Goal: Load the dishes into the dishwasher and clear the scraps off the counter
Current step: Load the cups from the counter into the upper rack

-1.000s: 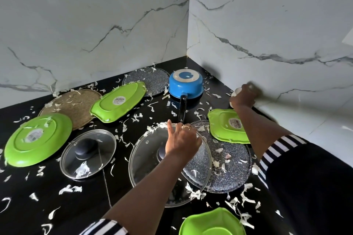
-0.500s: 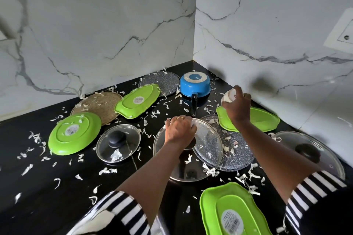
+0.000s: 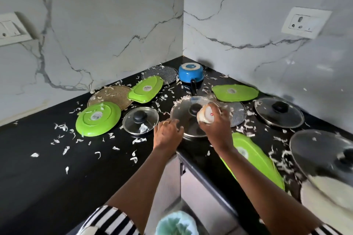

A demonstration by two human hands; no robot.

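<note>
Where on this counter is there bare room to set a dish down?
Free: the black counter front-left, this side of the round green plate and small glass lid, only scattered scraps. Crowded: from the blue pot in the corner past the large glass lid rightward, lids and trays packed close.

The counter (image 3: 38, 177) is black, strewn with white scraps (image 3: 35, 155). The walls (image 3: 114, 25) are white marble with grey veins. The plates (image 3: 98, 118) are green with white stickers. The pan (image 3: 190, 74) is blue, white-ringed, with a black handle. The mat (image 3: 112, 94) is woven brown, the discs (image 3: 160, 75) speckled grey. Each lid (image 3: 140, 122) is clear glass with a black knob. The cup (image 3: 207, 117) is cream with a red mark. The sleeves (image 3: 107, 219) are striped black and white.
</note>
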